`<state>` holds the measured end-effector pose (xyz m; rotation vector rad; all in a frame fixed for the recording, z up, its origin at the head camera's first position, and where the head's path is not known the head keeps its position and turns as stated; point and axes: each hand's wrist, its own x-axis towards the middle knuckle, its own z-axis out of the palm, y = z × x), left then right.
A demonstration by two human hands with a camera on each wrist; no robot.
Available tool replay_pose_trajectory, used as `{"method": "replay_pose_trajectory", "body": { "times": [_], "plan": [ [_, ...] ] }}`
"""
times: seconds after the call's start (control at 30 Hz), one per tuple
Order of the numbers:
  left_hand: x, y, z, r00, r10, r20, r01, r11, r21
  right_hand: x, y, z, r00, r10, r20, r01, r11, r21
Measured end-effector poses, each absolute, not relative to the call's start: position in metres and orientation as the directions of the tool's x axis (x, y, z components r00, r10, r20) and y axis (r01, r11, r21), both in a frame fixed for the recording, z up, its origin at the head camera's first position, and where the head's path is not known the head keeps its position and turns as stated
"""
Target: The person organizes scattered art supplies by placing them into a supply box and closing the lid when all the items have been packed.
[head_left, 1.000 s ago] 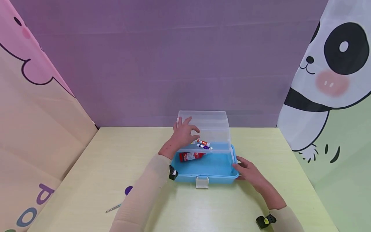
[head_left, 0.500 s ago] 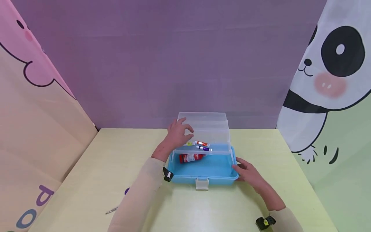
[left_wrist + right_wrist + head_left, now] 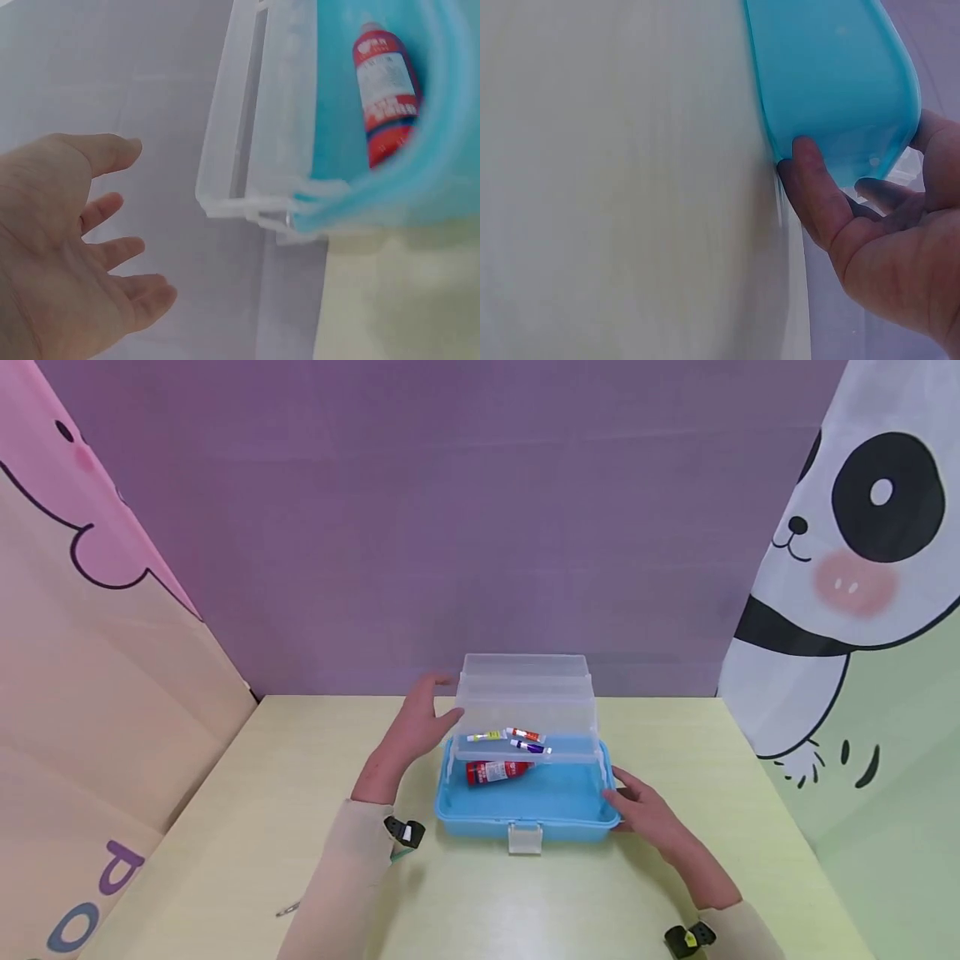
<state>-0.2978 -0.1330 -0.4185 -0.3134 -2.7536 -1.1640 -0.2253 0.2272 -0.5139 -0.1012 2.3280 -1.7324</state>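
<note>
A blue box [image 3: 525,827] stands on the table, its clear tray and lid [image 3: 525,685] raised at the back. Yellow, orange and purple tubes [image 3: 531,747] lie in the clear tray; a red bottle [image 3: 498,772] lies in the blue base. Beside the tray's left edge is my left hand [image 3: 415,722], holding nothing; in the left wrist view its fingers [image 3: 124,251] are apart from the plastic. My right hand [image 3: 648,810] grips the box's right end, and in the right wrist view the hand [image 3: 885,232] has its fingers and thumb round the blue wall [image 3: 832,82].
A small metal-tipped tool [image 3: 288,909] lies on the table [image 3: 225,827] at the front left, partly behind my left sleeve [image 3: 337,877]. A purple cloth wall [image 3: 480,527] rises directly behind the table, with printed side panels [image 3: 840,685] at left and right.
My left hand has moved left, from over the clear tray to beside it, and the yellow tube has come into full view. My right hand remains on the box.
</note>
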Motion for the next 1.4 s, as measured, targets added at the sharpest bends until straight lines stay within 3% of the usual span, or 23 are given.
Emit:
{"method": "replay_pose_trajectory", "body": {
  "times": [0.43, 0.87, 1.4],
  "plan": [
    [-0.267, -0.165, -0.447, -0.993, 0.085, 0.080, 0.115, 0.623, 0.773, -0.221, 0.227, -0.512, -0.966, -0.205, -0.156, 0.089, 0.301, -0.949],
    [-0.221, -0.204, -0.447, -0.989, 0.145, 0.040, 0.132, 0.701, 0.701, -0.221, 0.231, -0.514, -0.960, -0.239, -0.144, 0.074, 0.280, -0.957],
    [-0.168, -0.251, -0.448, -0.983, 0.154, -0.098, 0.056, 0.768, 0.638, -0.224, 0.233, -0.517, -0.959, -0.240, -0.150, 0.078, 0.284, -0.955]
  ]
}}
